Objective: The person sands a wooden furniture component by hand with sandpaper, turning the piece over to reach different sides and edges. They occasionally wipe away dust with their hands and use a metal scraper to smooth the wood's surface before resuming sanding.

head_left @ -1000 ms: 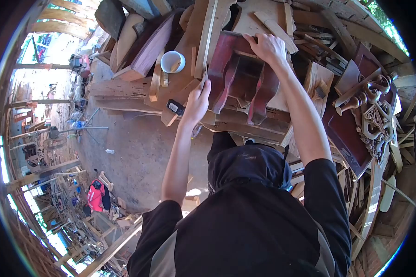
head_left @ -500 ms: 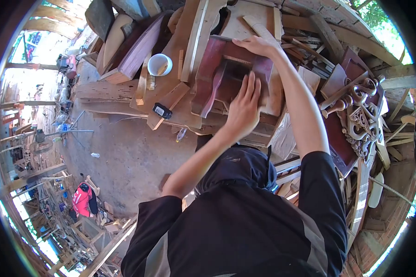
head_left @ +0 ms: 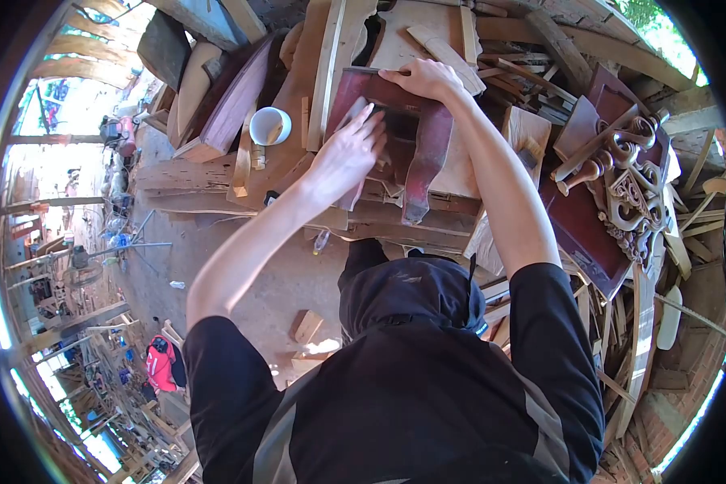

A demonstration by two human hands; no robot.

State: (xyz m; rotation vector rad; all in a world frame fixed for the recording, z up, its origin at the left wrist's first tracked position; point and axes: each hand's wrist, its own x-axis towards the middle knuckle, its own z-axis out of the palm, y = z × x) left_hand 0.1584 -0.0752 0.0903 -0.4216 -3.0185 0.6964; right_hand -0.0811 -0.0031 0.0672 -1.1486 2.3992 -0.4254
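A dark red wooden piece (head_left: 430, 161) with two curved legs and a crossbar stands on the cluttered wooden work surface. My right hand (head_left: 427, 81) grips its far top edge, with the thumb side toward the left. At the piece's left leg, my left hand (head_left: 347, 157) presses with its fingers bent and close together. A greyish patch shows by those fingertips; blur hides whether it is a sheet or part of the leg. My left forearm covers most of a small black object (head_left: 271, 197) on the boards.
A white bowl (head_left: 270, 127) with a wooden sliver inside stands left of the piece. Planks and offcuts lie at the back. Carved wooden ornaments (head_left: 625, 189) rest on a dark red panel (head_left: 577, 234) to the right. Below, on the concrete floor (head_left: 242, 278), lie wood blocks (head_left: 308, 327).
My left hand has moved left, from the middle and right leg of the wooden piece to its left leg. My right hand stays on the far edge. The view has shifted slightly.
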